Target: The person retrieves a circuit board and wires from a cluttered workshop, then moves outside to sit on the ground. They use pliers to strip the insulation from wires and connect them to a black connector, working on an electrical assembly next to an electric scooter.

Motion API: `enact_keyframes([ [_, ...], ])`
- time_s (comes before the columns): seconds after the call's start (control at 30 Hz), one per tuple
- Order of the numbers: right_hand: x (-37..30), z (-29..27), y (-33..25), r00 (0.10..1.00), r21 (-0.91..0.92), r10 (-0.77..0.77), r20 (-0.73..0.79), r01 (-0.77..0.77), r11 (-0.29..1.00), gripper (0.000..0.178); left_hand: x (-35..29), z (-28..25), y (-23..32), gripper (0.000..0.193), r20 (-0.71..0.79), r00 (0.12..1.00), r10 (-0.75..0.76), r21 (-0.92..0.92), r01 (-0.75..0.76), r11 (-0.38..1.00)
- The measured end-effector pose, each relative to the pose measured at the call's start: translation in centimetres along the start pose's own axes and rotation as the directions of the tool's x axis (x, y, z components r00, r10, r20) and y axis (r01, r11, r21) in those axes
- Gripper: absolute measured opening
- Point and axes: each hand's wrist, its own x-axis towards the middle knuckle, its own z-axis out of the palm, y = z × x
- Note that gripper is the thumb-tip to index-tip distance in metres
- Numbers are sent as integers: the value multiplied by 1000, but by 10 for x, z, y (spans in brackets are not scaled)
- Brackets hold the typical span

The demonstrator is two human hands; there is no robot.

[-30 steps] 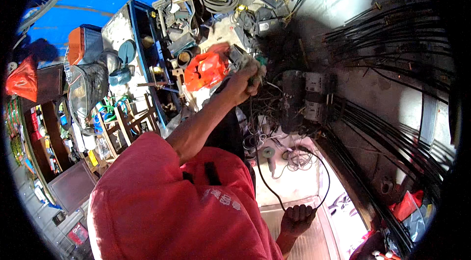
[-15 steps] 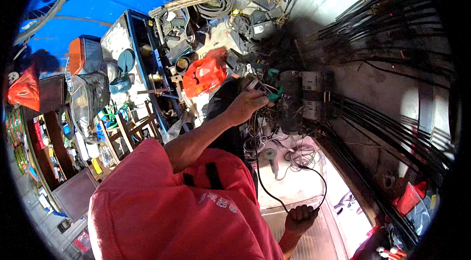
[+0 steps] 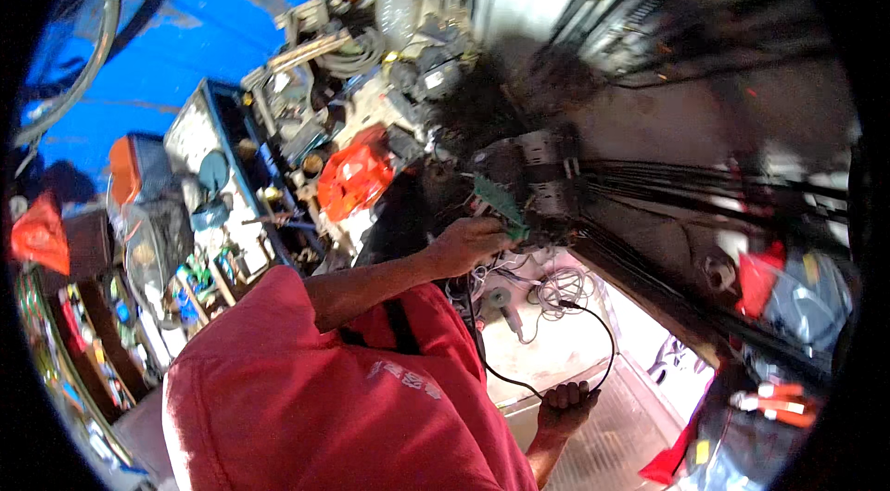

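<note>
The left hand reaches far out over the cluttered worktop, its fingers closed around the lower end of a green comb-like tool. The tool's long axis slants up and to the left, away from the fingers, and its far end lies against the dark box where black cables fan out to the right. The right hand sits near and low, fingers wrapped on a black cord that loops up toward a coil of white wire. The left hand is much the nearer to the box; the right is well apart from it. An orange bag lies left of the tool.
</note>
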Motion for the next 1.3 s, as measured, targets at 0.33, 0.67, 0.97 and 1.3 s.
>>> enact_keyframes([
  [0.33, -25, -200, -68, 900, 347, -339, -273, 421, 838, 40, 0, 58, -17, 32, 91, 853, -514, -579, 465, 670],
  [0.67, -86, -459, -211, 713, 376, -499, -492, 691, 617, 28, -76, 168, 75, 34, -330, 843, -424, -309, 328, 893],
  [0.97, -155, -446, -271, 688, 28, -659, -303, 698, 716, 28, -83, 264, 114, 32, -247, 829, -502, -213, 459, 863],
  [1.3, -155, -404, -347, 648, -118, -749, -140, 740, 662, 23, -81, 417, 81, 25, -75, 818, -570, -179, 552, 815],
])
